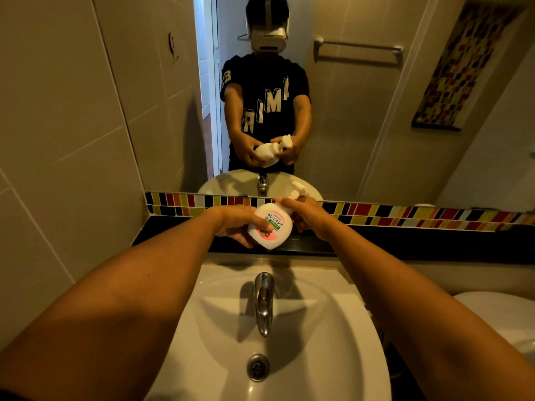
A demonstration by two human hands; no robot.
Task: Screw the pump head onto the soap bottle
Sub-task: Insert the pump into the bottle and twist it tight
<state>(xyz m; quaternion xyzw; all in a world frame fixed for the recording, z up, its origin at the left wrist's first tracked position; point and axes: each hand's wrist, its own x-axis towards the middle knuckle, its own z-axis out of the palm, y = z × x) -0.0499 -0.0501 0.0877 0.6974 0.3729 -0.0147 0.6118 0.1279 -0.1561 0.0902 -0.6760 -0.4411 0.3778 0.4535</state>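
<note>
Soap bottle [270,227] first: I see it white and rounded, with a pink-and-green label, tilted so its base points toward 6 o'clock and its neck toward 1 o'clock. What is inside I cannot tell; the plastic is opaque. It is held in the air above the dark ledge [405,241] behind the sink [333,328], clear of both.

My left hand [234,224] is wrapped around the lower body of the bottle, thumb across the label, fingers curled under it. My right hand [307,215] is closed around the neck at the 1 o'clock end, where the white pump head [296,191] sticks out past the fingers. Whether the pump head is fully seated I cannot tell, since the fingers cover the collar.

The sink basin is white and holds nothing I can make out but its metal drain [258,367] at 6 o'clock. A chrome tap [264,302] stands just below the bottle, spout pointing toward me.

A strip of coloured tiles [434,215] runs along the wall above the ledge, with a mirror [362,125] over it reflecting both hands and the bottle. A white rounded lid [500,308], partly cut off, sits at 4 o'clock.
</note>
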